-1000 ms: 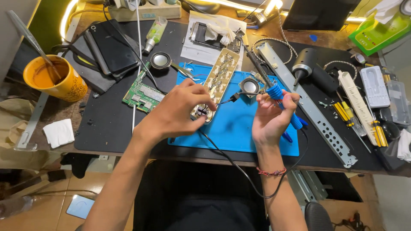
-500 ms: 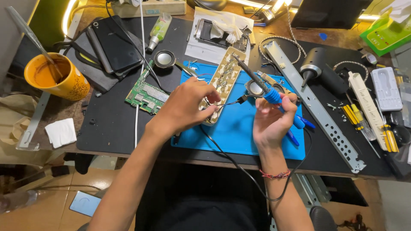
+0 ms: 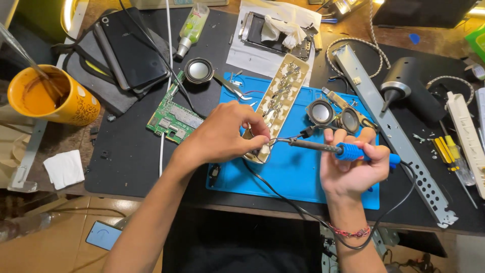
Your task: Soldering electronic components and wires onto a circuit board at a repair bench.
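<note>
Hidden: near end of the cream power-strip shell (image 3: 280, 98) covered by the left hand (image 3: 222, 134); contact point of the iron's tip behind the fingers, impossible to make out.
Cut off: yellow cup (image 3: 48, 98) whole, but its stirrer running out of the upper left edge; grey perforated metal rail (image 3: 389, 129) ending near the table's front edge at right.
Left hand: fingers curled and pinched down on the shell's near end, pressing it onto the blue mat (image 3: 298, 174).
Right hand (image 3: 353, 169): fingers wrapped round the blue handle of the soldering iron (image 3: 333, 148), thin metal shaft pointing left toward the shell.
Shell: long, narrow, pale plastic, with metal strips inside, lying diagonally, far end off the mat's upper edge.
Mat: smooth, flat, rubbery-looking, on a black table cover.
Cord: black, looping from the iron's handle under the right wrist.
Nearby: green circuit board (image 3: 172, 119) left of the left hand; two round speakers (image 3: 333, 114) just above the iron; a third round speaker (image 3: 198, 71) further up.
</note>
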